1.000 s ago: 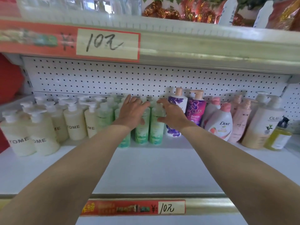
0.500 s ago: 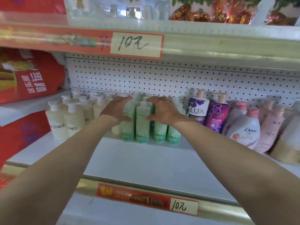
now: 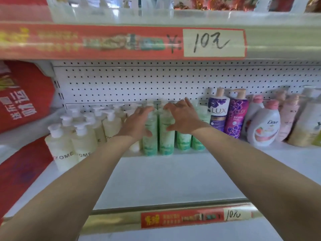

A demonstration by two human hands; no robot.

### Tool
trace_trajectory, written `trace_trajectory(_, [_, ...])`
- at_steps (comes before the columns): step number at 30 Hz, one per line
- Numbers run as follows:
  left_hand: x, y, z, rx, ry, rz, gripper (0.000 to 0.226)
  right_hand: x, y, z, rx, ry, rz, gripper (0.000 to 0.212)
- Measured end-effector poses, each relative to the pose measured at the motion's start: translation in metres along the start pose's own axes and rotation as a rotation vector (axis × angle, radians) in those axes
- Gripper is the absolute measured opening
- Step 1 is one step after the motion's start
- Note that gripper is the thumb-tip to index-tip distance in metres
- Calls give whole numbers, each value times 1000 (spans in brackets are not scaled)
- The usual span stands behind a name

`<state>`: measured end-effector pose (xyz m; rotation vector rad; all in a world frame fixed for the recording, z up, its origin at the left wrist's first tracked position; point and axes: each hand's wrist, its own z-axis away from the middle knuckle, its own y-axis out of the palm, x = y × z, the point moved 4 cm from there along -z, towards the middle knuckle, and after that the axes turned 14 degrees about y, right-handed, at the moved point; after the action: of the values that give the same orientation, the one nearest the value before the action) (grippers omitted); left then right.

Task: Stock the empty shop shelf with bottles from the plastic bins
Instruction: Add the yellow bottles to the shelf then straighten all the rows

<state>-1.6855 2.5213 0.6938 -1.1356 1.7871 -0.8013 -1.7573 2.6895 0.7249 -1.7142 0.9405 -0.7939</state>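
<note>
Both bare forearms reached in over the shelf (image 3: 165,180), and the two grips met at a cluster of green bottles (image 3: 183,142) standing upright at the back, against the white pegboard (image 3: 130,84). The left grip (image 3: 137,123) was spread wide, its fingers only lightly bent over the pump top of the front left green bottle (image 3: 150,143) and its thumb lying across that bottle's face; it rested on the bottle without closing round it. The right grip (image 3: 183,118) was likewise spread, fingers fanned over the pump tops behind and thumb touching the shoulder of the front right green bottle (image 3: 166,143), which stood just beside its neighbour and directly between the two grips. Whether either grip carried any weight could not be told. To the left of the left grip stood a crowd of cream bottles (image 3: 60,150) with white pumps, touching one another. To the right of the right grip came a white-and-purple LUX bottle (image 3: 218,110), a magenta LUX bottle (image 3: 237,115), a white Dove bottle (image 3: 264,127) and pale pink bottles (image 3: 288,115). Below both grips the shelf's front half lay white, edged by a red price strip (image 3: 191,219); above them ran another price strip (image 3: 213,41). Far left of the left grip hung a red bag (image 3: 22,101).
</note>
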Motion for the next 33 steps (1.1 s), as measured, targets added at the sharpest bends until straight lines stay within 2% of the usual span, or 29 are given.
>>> trace_trajectory(11, [-14, 2, 1, -17, 49, -70, 91, 9, -2, 8, 16, 74, 103, 77])
trace_trajectory(15, [-15, -5, 7, 29, 39, -130, 110, 8, -7, 6, 69, 85, 94, 85])
trace_trajectory(17, [-10, -24, 12, -30, 69, -167, 111, 13, -16, 3, 71, 89, 64, 92])
trace_trajectory(19, [2, -52, 18, -125, 84, -215, 102, 27, -28, -4, -8, 74, -11, 89])
trace_trajectory(21, [18, -78, 30, -180, 45, -247, 96, 50, -38, -9, -94, 25, -101, 81])
trace_trajectory(23, [36, -96, 47, -189, -28, -289, 94, 74, -39, -11, -101, -34, -170, 74])
trace_trajectory(29, [95, -130, 106, -203, -303, -218, 93, 143, -15, -9, 73, -101, -350, 66])
trace_trajectory(33, [126, -136, 137, -215, -399, -158, 95, 192, -1, 3, 223, -177, -507, 70])
